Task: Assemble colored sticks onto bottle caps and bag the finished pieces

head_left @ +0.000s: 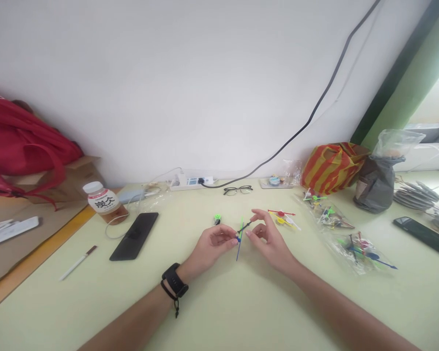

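Note:
My left hand [215, 246], with a black watch on the wrist, pinches a small cluster of thin plastic arrow-shaped pointers by their hub. In the cluster, a blue pointer [237, 252] slants down, a green pointer [242, 225] stands up behind it, and a black pointer [245, 227] juts toward the right. My right hand [269, 241] is close beside them, thumb and index finger apart around the black pointer's tip; whether they touch it is hard to see. Just beyond the left hand lies a small green and black piece [217, 219]. Red, yellow and white pointers [283, 218] lie past the right hand.
Clear bags of pointers [364, 253] lie on the right, near a dark phone [424, 238] and a striped bag [331, 168]. Leftward are a black phone [134, 236], a pen [77, 263] and a bottle [106, 202]. Glasses [238, 190] and a power strip [190, 183] line the wall.

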Demonstrator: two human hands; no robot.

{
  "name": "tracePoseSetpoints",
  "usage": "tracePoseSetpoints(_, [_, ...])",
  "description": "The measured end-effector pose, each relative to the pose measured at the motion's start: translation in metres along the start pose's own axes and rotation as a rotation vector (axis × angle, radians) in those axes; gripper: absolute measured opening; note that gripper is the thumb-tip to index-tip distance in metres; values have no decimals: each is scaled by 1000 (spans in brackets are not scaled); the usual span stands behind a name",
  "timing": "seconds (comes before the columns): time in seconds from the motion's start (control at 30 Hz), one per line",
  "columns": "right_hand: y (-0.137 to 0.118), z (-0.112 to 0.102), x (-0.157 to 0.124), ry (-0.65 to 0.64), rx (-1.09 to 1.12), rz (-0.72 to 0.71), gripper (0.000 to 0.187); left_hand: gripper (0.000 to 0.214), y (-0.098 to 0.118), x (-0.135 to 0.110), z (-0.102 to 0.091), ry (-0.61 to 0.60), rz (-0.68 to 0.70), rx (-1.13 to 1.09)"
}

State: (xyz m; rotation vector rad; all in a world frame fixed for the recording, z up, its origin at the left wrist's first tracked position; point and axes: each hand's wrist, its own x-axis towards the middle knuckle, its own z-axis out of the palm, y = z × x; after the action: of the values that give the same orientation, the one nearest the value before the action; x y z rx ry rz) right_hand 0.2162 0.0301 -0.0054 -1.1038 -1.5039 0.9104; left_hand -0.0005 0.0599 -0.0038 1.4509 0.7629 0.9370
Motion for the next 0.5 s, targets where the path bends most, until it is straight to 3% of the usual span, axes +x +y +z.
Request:
tracePoseSetpoints(0.07, [0,-2,-1,13,-96,-53,48,31,-1,1,-1,54,-13,-16])
tracePoseSetpoints(0.17, [-1,-3,-3,-69,-192,-133,41,33,-1,2,-1,62,-38,-43])
tracePoseSetpoints(0.3, [0,-1,-7,-105,-194,-145,49,32,0,1,-1,46,-60,-83])
tracePoseSetpoints(0.4, [0,0,-7,-164,-135,-93,28,33,0,1,-1,62,-66,-88])
tracePoseSetpoints(0.5, [-3,-2,-3,-229,-81,-64,53,34,-1,1,0,85,-63,-79])
